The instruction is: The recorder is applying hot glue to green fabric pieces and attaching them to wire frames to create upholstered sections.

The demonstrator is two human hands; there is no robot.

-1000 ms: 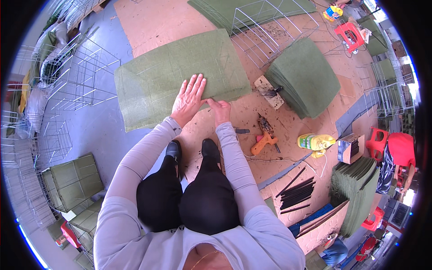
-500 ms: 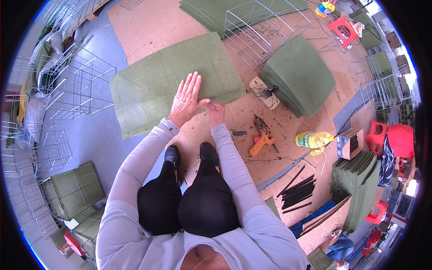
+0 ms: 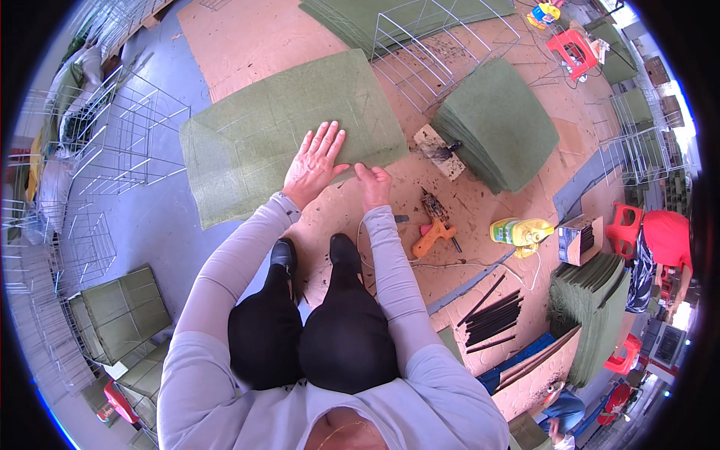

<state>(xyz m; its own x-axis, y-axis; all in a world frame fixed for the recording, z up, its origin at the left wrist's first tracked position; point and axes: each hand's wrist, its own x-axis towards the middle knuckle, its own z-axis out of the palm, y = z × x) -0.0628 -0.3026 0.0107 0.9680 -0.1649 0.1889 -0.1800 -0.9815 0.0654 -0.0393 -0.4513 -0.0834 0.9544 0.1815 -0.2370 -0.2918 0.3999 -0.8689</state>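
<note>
- Resting flat on the sheet (image 3: 274,127): left grip (image 3: 313,165), fingers spread.
- Right grip (image 3: 374,184), curled by the near edge; from here I can't tell if it's pinching.

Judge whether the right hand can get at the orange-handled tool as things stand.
Probably yes: the orange-handled tool lies right of the right hand on the cardboard, with nothing tall seen between them.

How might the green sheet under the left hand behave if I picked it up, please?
The green sheet would probably feel light for its size, as it looks thin. It may bend if lifted by one edge, being so broad. It seems unlikely to roll, lying spread flat.
</note>
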